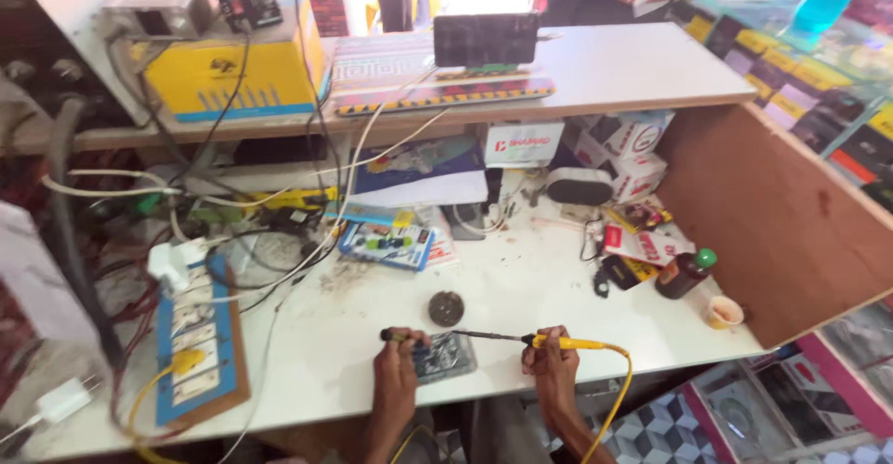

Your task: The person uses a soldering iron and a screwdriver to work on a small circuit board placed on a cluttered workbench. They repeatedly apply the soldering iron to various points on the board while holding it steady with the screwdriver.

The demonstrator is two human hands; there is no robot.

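Head view looks down on a cluttered white worktop [391, 324] with both hands at the near edge. The right hand [551, 364] has its fingers clenched round a yellow-handled soldering iron [521, 338] with a yellow cord trailing off the edge, its thin dark tip reaching left over a small dark flat circuit board [445, 356] lying on the worktop between the hands. The left hand [398, 364] is closed on a small dark-tipped tool [391, 336], can't tell exactly what it is, and sits right at the board's left edge, touching it.

Just behind the board is a small round dark tin [446, 309], near enough for tip cleaning. Off to the right there's a brown bottle with a green cap [686, 273] and a little cream-coloured cup [725, 311], well apart from the work.

My take on doing this bit well: keep the left hand pinning the board so it can't skate, come in with the tip at a low angle, touch only the joint, and watch that the yellow cord doesn't drag. The blue-and-wood power strip [197, 334] on the left is far enough away.
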